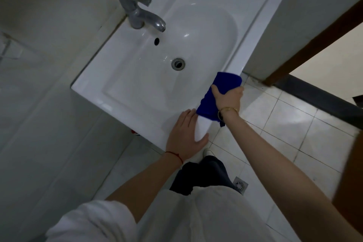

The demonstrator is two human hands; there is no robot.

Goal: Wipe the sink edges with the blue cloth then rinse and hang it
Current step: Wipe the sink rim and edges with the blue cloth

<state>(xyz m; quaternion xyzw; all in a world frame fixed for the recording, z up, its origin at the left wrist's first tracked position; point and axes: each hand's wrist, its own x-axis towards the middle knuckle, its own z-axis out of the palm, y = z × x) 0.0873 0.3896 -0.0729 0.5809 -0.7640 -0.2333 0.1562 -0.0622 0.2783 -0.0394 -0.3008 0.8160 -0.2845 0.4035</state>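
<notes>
A white ceramic sink [125,92] runs diagonally across the view. The blue cloth [224,84] lies draped over its front edge near the right front corner. My right hand [227,98] holds the cloth, thumb on top and fingers curled over the rim. Just beside it, my left hand [186,135] rests on the front corner of the sink, fingers flat on top and the thumb hooked round the rim. A grey metal tap [139,13] stands at the back of the basin, with no water visible. The drain [178,63] sits in the middle of the bowl.
A tiled wall fills the left side. A wall and a dark brown door frame [314,45] stand close to the sink's right end. Pale floor tiles with a floor drain [240,184] lie below, where my legs and shoe show.
</notes>
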